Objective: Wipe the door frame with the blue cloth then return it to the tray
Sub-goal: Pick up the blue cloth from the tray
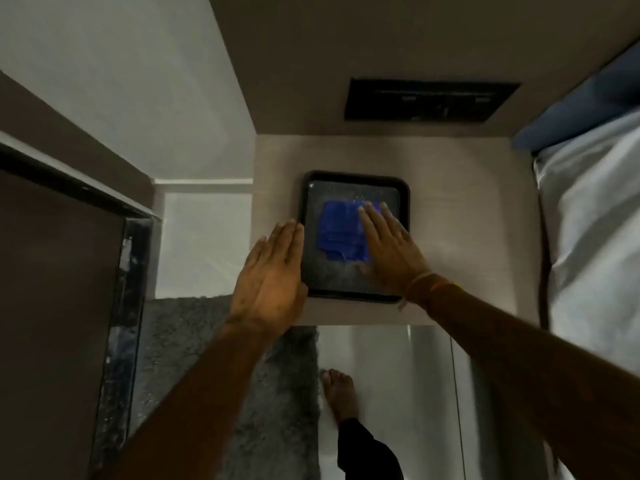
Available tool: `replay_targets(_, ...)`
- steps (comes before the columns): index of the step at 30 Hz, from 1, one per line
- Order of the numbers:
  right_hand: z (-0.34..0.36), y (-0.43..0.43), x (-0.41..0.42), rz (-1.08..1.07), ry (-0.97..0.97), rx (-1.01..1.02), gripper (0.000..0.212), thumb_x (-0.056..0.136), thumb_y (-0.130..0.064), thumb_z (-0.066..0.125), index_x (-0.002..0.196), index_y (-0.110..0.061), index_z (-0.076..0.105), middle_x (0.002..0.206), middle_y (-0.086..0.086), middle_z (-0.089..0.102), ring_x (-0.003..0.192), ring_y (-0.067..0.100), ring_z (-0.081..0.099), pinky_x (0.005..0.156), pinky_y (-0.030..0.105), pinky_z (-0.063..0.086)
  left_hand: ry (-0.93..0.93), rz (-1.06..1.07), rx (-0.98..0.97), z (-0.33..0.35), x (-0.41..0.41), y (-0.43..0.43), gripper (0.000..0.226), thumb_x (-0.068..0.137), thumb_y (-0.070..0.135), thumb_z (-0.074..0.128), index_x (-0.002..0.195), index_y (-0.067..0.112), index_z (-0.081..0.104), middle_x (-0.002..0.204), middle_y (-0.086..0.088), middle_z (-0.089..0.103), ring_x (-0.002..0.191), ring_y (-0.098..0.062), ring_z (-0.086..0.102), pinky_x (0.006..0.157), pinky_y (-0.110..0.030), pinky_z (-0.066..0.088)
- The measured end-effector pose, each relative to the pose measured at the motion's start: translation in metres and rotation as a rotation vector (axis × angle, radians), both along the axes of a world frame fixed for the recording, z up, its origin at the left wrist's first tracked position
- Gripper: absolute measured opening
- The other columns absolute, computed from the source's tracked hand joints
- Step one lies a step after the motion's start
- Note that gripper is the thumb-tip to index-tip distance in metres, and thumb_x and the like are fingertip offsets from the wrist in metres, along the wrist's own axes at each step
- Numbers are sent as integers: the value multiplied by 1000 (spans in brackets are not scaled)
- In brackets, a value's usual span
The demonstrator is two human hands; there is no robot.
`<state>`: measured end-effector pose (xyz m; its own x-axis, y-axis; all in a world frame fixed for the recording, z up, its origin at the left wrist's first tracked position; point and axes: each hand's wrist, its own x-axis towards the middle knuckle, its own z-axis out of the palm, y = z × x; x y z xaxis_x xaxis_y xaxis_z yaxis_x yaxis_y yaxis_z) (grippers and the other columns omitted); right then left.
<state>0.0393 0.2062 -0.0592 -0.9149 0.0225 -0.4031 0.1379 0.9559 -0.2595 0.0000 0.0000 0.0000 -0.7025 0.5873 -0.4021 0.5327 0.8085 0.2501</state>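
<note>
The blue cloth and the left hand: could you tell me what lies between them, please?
In the head view, only the tray's dark floor and left rim separate the blue cloth from the left hand.

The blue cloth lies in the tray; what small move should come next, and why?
Probably close the right hand on the blue cloth and lift it: the hand lies flat on it, ungripped, in the black tray; the left hand is at the tray's edge.

Both hands (268, 275) (389, 249) flat, fingers extended
</note>
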Motion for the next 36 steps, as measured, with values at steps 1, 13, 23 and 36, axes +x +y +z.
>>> replay_targets(1, -9, 1, -7, 61, 8, 49, 91, 87, -47, 53, 147, -10, -5, 159, 13, -6, 145, 33, -8, 120, 48, 5, 1, 19, 7, -8, -5, 4, 77, 91, 23, 41, 145, 11, -12, 159, -9, -7, 145, -20, -5, 120, -36, 1)
replay_targets(13, -44, 6, -21, 372, 18, 294, 72, 98, -35, 34, 146, -11, -13, 155, 27, -8, 140, 49, 1, 112, 60, 17, -11, 77, 129, -59, -18, 19, 75, 90, 22, 44, 147, 11, -4, 159, -8, -1, 145, -20, 1, 115, -30, -1)
replay_targets(23, 2, -8, -28, -2, 222, -100, 49, 90, -8, 54, 134, 1, 33, 129, 26, 50, 112, 39, 55, 89, 46, 48, 134, 185, 236, -19, 0, -22, 69, 86, 16, 52, 145, 5, 17, 153, -17, 26, 140, -28, 25, 111, -29, 10)
replay_targets(36, 259, -201, 0, -563, 57, -1928, 27, 81, -12, 59, 108, -15, 61, 99, 3, 68, 88, 20, 65, 75, 37, 54, 650, 539, 461, 254, 49, -212, 58, 80, 2, 44, 138, 1, 38, 146, -13, 40, 138, -19, 29, 117, -41, 20)
